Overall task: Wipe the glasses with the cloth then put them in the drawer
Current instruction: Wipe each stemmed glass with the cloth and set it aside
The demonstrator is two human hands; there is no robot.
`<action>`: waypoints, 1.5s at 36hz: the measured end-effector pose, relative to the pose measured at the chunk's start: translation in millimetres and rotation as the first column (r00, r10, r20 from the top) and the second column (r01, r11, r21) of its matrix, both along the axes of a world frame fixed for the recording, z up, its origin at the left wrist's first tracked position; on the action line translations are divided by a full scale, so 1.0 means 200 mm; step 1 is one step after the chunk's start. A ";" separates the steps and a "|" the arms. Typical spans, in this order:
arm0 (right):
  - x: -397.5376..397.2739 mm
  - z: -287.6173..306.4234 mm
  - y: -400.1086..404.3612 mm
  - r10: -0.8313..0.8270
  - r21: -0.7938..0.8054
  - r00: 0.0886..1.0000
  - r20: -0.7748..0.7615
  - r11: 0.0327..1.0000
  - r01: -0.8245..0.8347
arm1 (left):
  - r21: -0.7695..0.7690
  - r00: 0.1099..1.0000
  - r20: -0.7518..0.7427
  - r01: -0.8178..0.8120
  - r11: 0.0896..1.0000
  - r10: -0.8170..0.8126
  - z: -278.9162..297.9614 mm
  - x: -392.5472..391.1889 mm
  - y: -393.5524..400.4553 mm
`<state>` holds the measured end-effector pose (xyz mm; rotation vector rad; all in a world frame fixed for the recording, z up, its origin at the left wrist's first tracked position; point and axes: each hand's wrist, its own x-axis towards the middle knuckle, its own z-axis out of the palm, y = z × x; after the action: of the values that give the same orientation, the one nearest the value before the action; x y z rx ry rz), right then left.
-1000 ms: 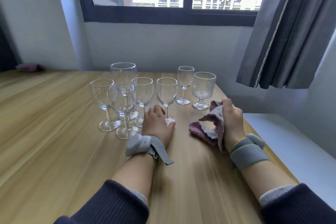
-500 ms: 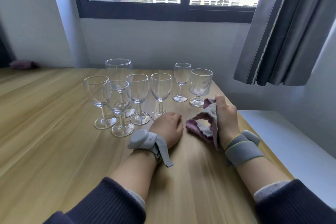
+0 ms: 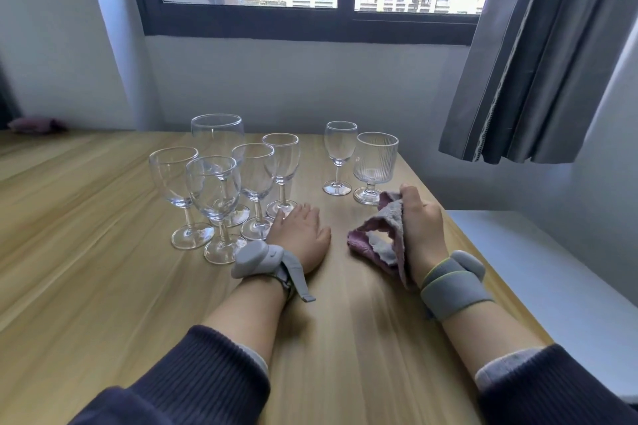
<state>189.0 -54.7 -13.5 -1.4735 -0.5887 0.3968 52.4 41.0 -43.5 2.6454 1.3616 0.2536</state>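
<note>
Several clear stemmed glasses stand on the wooden table (image 3: 86, 269). A cluster sits at centre left, its nearest glass (image 3: 215, 207) in front. A small wine glass (image 3: 339, 157) and a ribbed goblet (image 3: 374, 166) stand apart to the right. My left hand (image 3: 300, 235) lies flat on the table, fingers stretched toward the foot of a cluster glass (image 3: 281, 172). My right hand (image 3: 423, 228) grips a purple and grey cloth (image 3: 379, 238) just in front of the ribbed goblet. No drawer is in view.
The table's right edge runs close by my right arm, with a lower white surface (image 3: 552, 286) beyond it. A grey curtain (image 3: 538, 62) hangs at upper right. A small purple object (image 3: 36, 124) lies at the far left by the wall.
My left hand drew back from the glass foot, then its fingers opened flat and reached toward the foot again. My right hand kept hold of the cloth.
</note>
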 end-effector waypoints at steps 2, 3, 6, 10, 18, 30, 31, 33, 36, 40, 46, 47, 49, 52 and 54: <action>0.01 0.00 0.00 -0.010 -0.014 1.000 0.008 1.000 0.010 | 0.007 0.999 -0.006 -0.031 0.999 0.031 -0.01 0.00 0.00; 0.01 0.00 0.00 -0.009 -0.021 1.000 0.007 1.000 0.009 | 0.013 0.999 -0.008 -0.050 0.999 0.050 -0.02 -0.01 0.00; 0.01 0.00 0.00 -0.012 -0.045 1.000 0.012 0.999 0.012 | 0.042 0.994 -0.004 -0.108 0.993 0.108 -0.03 -0.01 0.00; 0.02 0.01 -0.01 -0.024 -0.060 1.000 0.003 0.998 0.024 | 0.075 0.986 0.014 -0.165 0.983 0.165 -0.03 -0.01 -0.01; 0.09 0.03 -0.02 -0.076 -0.133 0.997 0.016 0.988 0.077 | 0.133 0.976 0.052 -0.218 0.967 0.213 -0.05 0.01 -0.01; 0.10 0.01 0.00 -0.069 -0.171 0.998 0.001 0.983 0.068 | 0.102 0.986 0.168 -0.009 0.995 -0.008 -0.05 0.22 0.05; 0.10 0.00 0.01 -0.067 -0.174 0.998 0.002 0.983 0.067 | 0.094 0.985 0.170 0.002 0.996 -0.018 -0.05 0.24 0.07; 0.11 0.01 0.00 -0.072 -0.173 0.997 0.005 0.982 0.072 | 0.084 0.983 0.176 0.029 0.996 -0.043 -0.04 0.28 0.10; 0.12 0.00 0.00 -0.068 -0.163 0.998 0.008 0.984 0.069 | 0.066 0.984 0.172 0.043 0.997 -0.054 -0.03 0.32 0.14; 0.12 0.00 0.00 -0.055 -0.144 0.998 0.008 0.988 0.055 | 0.007 0.995 0.093 0.047 0.999 -0.047 -0.02 0.35 0.19; 0.13 -0.01 -0.01 -0.035 -0.131 0.999 0.001 0.991 0.035 | -0.014 0.998 0.040 0.050 0.999 -0.049 -0.04 0.34 0.20; 0.13 0.00 -0.01 -0.034 -0.129 0.999 -0.001 0.991 0.034 | -0.014 0.998 0.039 0.050 0.999 -0.049 -0.04 0.34 0.19; 0.12 0.00 -0.01 -0.029 -0.140 1.000 -0.003 0.990 0.028 | -0.021 0.998 0.045 0.044 0.999 -0.043 -0.04 0.32 0.18; 0.12 0.01 -0.01 -0.022 -0.165 1.000 -0.008 0.986 0.020 | -0.018 0.998 0.059 0.039 0.999 -0.037 -0.05 0.29 0.14; 0.11 0.01 -0.01 -0.045 -0.162 0.999 -0.011 0.986 0.043 | -0.015 0.997 0.074 0.039 0.999 -0.038 -0.05 0.26 0.10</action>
<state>210.8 -57.3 -11.3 -1.6347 -0.5208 0.4282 104.0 60.4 -52.7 2.6185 1.2835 0.3300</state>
